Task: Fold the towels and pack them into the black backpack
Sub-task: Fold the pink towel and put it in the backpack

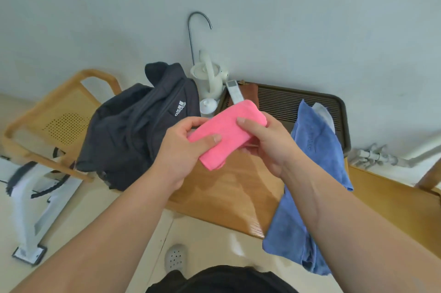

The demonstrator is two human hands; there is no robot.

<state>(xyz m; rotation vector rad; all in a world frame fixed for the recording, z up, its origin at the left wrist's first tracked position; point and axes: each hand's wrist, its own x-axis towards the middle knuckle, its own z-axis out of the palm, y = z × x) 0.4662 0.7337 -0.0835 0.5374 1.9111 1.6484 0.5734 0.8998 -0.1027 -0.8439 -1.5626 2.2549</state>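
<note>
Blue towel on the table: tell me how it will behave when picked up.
The blue towel is probably floppy: it drapes limply over the table edge. Likely light, as plain cloth. Much hangs off, so a push may slide it off.

Bright, even, diffuse light; no hard shadows; soft sheen on wooden table (229, 187); pink towel (226, 135) looks oversaturated; strong fisheye bending at edges; whole frame slightly soft, white stand (26, 209) at left smeared

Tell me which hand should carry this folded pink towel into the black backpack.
Left, probably. The left hand grips the pink towel on the side nearest the black backpack. The right hand holds the other end, nearer the blue towel.
</note>
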